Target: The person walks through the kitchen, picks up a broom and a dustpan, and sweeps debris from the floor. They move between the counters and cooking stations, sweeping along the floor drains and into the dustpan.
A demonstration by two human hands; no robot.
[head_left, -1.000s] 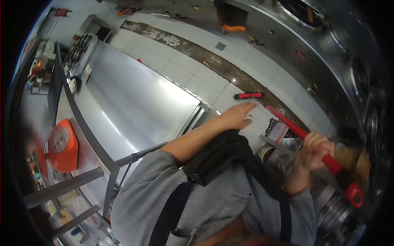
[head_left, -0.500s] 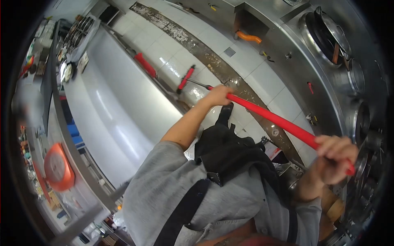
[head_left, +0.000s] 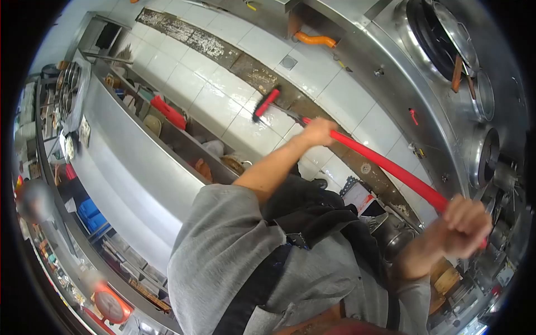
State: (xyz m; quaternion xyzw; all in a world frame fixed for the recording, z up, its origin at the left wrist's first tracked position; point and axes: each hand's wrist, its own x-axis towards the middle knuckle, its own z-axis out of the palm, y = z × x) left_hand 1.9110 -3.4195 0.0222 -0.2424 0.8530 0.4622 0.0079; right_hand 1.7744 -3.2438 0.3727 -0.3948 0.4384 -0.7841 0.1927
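Head view: both hands on red broom handle [head_left: 385, 164].
L hand [head_left: 318, 131] grips mid-shaft, R hand [head_left: 466, 223] clenched at top end; brush head [head_left: 266, 104] on white floor tiles [head_left: 223, 106].

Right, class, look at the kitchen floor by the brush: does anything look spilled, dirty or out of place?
Yes. The dark strip across the white tiles looks grimy and patchy, flecked with pale bits. Tiles by the brush head glisten, seemingly wet. Both the left hand and right hand grip its red handle.
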